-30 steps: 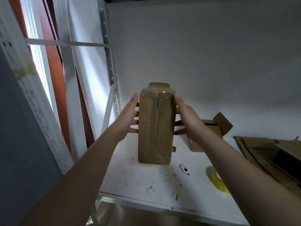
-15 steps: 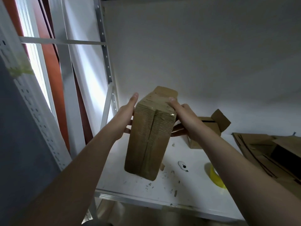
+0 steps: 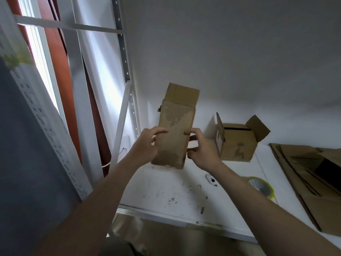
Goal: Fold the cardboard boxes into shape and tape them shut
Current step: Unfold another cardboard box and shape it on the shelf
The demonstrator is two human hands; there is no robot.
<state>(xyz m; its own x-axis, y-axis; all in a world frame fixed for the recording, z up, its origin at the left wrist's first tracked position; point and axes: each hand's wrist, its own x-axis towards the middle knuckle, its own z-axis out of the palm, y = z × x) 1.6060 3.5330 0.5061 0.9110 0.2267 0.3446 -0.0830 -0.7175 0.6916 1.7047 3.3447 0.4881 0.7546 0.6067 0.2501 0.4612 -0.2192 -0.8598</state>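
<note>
A tall narrow cardboard box (image 3: 175, 126) is held upright above the white table (image 3: 158, 189), a flap sticking up at its top. My left hand (image 3: 147, 145) grips its left edge, fingers curled over the front face. My right hand (image 3: 201, 148) grips the right edge, thumb and fingers round the side. A roll of yellow-green tape (image 3: 261, 186) lies flat on the table under my right forearm. A second, smaller box (image 3: 236, 143) stands behind my right hand with its flaps open.
Flattened cardboard sheets (image 3: 313, 180) are stacked at the right of the table. A small white cutter (image 3: 211, 180) and cardboard scraps lie near the table's front edge (image 3: 166, 213). A metal shelf upright (image 3: 127, 71) and window stand at the left.
The box has been turned in my hands: its taped seam faced me before, now a plain worn face does. Both hands slid down to its lower half, and the box stands upright again.
</note>
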